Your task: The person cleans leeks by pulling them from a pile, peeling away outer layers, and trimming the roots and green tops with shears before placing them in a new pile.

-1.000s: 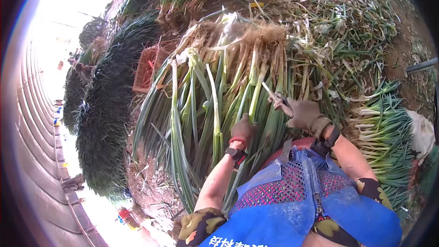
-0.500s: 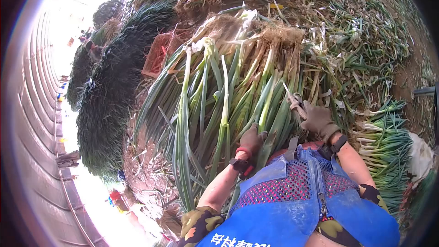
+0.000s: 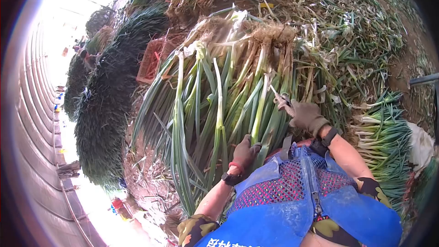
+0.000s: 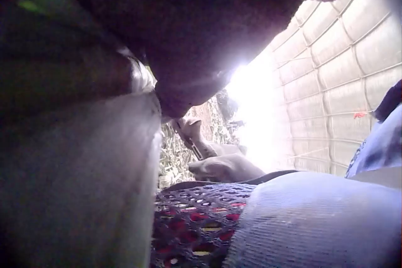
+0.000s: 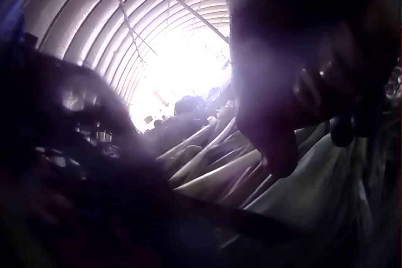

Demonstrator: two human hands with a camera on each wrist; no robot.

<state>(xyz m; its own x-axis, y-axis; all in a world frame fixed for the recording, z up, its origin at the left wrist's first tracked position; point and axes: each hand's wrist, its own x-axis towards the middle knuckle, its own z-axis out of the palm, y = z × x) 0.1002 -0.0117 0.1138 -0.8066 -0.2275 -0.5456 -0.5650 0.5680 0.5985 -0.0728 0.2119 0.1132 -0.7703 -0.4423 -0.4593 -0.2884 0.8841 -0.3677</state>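
My left hand (image 3: 245, 153), in a dark glove, grips the leafy part of a long green onion (image 3: 261, 105) lying on a pile of others. The onion's pale end points up and away from me. In the left wrist view, this hand (image 4: 201, 35) is a dark shape beside a wide leaf (image 4: 94, 174) close to the camera. My gloved right hand (image 3: 307, 116) holds a slim tool (image 3: 275, 93) with a thin, pale, pointed tip, close to the onion's pale end. In the right wrist view, the right hand (image 5: 295, 73) is very dark and hides the tool.
Uncleaned green onions with matted roots (image 3: 273, 32) spread beneath the hands. To the right lies a row of clean onions (image 3: 379, 142) near a white sack (image 3: 420, 142). Loose trimmings (image 3: 338, 32) cover the ground behind. A red crate (image 3: 153, 59) and a large heap (image 3: 105, 105) stand left.
My left hand has slid down along the onion towards my body, and the fingers have shifted. The right hand and tool have moved slightly, staying near the onion's pale end.
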